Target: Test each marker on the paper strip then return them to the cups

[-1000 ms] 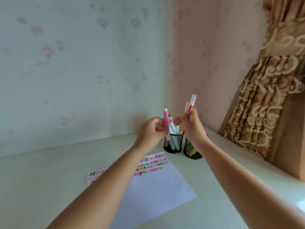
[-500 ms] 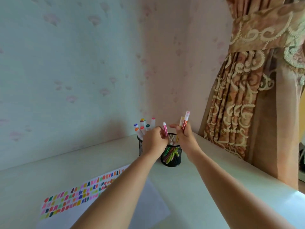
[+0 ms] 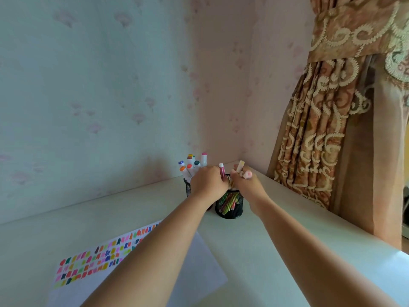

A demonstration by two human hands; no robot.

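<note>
Pink marker, upright, pinched in left hand, straight above cup (black mesh, worktop corner). Pale marker, slightly tilted, gripped in right hand, over same cup; both hands equally near, long axes roughly vertical

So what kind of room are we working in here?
Most likely a corner of a bedroom or study at home: floral wallpaper, a heavy embroidered curtain tied back, and a pale desk carrying black mesh cups full of markers and a paper strip covered in colour swatches.
</note>
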